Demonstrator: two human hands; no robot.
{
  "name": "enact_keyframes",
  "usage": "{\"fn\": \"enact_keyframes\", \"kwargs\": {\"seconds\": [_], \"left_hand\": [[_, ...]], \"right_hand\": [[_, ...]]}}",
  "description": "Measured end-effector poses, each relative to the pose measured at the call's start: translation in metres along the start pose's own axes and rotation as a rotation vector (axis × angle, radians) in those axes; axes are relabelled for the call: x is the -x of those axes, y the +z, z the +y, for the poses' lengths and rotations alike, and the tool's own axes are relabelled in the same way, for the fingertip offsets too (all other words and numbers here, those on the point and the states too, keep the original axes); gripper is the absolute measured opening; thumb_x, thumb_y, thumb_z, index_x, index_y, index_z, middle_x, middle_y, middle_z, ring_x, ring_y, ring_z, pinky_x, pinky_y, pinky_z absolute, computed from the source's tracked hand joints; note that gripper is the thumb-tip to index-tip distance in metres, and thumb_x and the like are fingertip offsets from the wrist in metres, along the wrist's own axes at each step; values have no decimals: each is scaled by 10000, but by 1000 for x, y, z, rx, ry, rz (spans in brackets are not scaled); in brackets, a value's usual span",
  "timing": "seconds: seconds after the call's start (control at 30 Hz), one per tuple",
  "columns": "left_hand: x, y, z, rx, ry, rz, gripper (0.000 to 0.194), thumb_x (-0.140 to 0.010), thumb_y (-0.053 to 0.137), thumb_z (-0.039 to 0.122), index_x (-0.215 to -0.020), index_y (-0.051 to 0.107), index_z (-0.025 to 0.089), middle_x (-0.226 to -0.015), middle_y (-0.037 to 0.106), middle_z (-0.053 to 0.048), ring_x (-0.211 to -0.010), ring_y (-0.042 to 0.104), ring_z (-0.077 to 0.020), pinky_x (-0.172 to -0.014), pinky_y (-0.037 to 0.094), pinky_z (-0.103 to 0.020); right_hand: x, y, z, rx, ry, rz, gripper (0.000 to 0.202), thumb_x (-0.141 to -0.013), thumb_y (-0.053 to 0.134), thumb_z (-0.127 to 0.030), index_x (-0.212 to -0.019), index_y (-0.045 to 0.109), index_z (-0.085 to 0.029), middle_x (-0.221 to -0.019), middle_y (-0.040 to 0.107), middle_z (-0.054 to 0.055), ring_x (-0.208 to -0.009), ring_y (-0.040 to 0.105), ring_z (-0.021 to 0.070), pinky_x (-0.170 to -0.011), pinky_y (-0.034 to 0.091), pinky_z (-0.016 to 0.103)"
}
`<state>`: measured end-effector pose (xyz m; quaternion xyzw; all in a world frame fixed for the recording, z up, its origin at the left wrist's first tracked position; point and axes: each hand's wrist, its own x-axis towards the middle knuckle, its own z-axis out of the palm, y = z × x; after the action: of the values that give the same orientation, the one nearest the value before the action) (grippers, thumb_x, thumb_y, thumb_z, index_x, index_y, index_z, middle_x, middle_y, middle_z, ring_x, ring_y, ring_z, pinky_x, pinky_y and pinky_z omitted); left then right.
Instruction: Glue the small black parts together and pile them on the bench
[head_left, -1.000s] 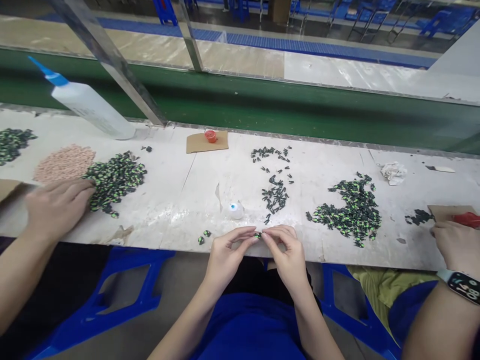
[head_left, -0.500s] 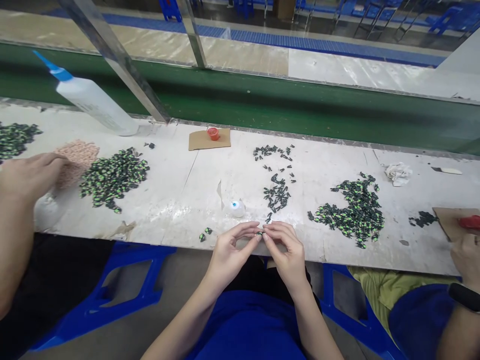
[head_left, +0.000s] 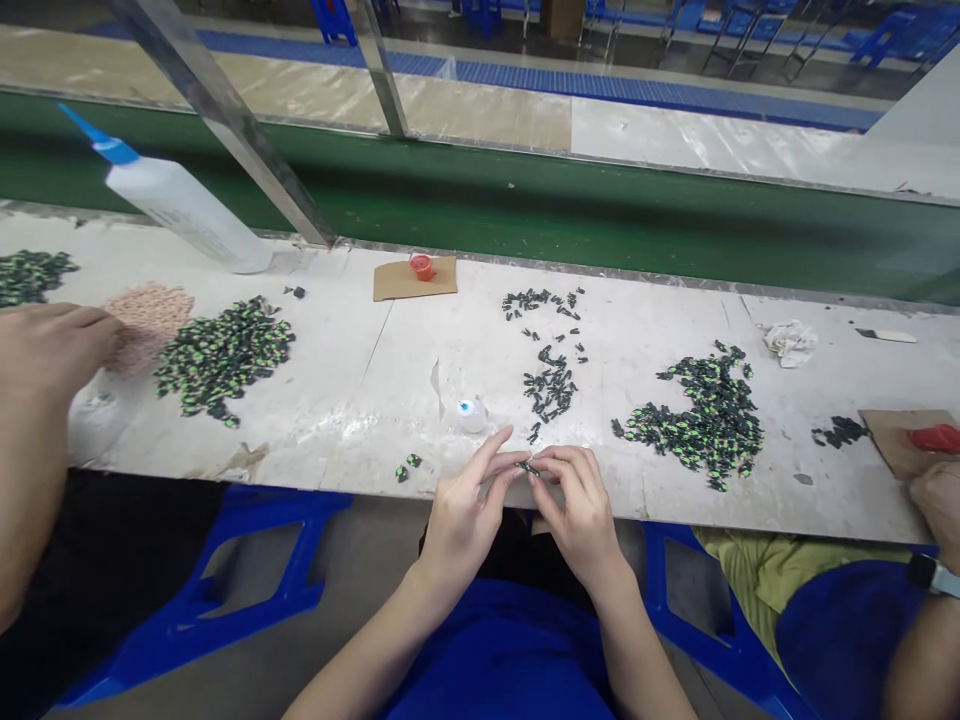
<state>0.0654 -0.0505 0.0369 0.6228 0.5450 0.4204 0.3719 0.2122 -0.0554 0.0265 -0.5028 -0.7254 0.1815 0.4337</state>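
Observation:
A small dark piece point(head_left: 528, 467) is pinched between the fingertips of my left hand point(head_left: 469, 505) and my right hand point(head_left: 576, 500), over the table's near edge. My left index finger points up, off the piece. Just beyond my hands lies a loose pile of small black parts point(head_left: 551, 390), with more scattered behind it. A small white bottle with a blue tip point(head_left: 470, 414) stands beyond my left hand. Two black-and-green pieces point(head_left: 407, 467) rest near the edge to the left.
Black-and-green piles lie left point(head_left: 225, 355) and right point(head_left: 705, 420). A large bottle point(head_left: 191, 215), pink pieces point(head_left: 150, 315) and a red cup on cardboard point(head_left: 421, 267) stand farther back. Other people's hands are at the far left point(head_left: 45, 350) and far right point(head_left: 941, 505).
My left index finger has lifted away from the held piece, which has turned a little. The hand at the far right has shifted, and its watch now shows a light edge.

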Motion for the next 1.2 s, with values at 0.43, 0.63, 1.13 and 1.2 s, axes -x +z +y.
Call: {"fn": "enact_keyframes", "kwargs": {"seconds": [0.43,0.63,1.13,1.2], "left_hand": [[5,-6,7,-74,29,-79,397,-897,528,239,-1292,504,203,-1015,753,-61,-952,722,-212,-752,613,-292],[5,2,-2,-69,53,-99,381,-907,507,223,-1288,492,219,-993,753,-44,-897,731,-191,-839,591,-343],[1,-78,-61,-578,159,195,193,-876,514,265,-888,707,267,-940,752,-69,-941,659,-298,-1032,313,-541],[-1,-81,-68,-622,129,160,213,-876,496,274,-874,709,260,-891,748,-73,-894,652,-300,-991,318,-526]], "right_hand": [[5,3,2,-35,-19,9,120,-925,487,-172,-966,592,-212,-845,668,66,-815,625,209,-711,540,362],[8,0,9,-86,1,-47,107,-927,500,-175,-965,596,-202,-855,675,71,-822,630,201,-711,552,350],[-12,-33,49,460,118,354,224,-877,618,-322,-1058,656,-197,-1009,670,127,-1001,574,295,-863,494,500],[-21,-11,39,327,40,199,297,-872,630,-330,-1145,628,-213,-1036,662,122,-1028,559,297,-893,489,520]]}}
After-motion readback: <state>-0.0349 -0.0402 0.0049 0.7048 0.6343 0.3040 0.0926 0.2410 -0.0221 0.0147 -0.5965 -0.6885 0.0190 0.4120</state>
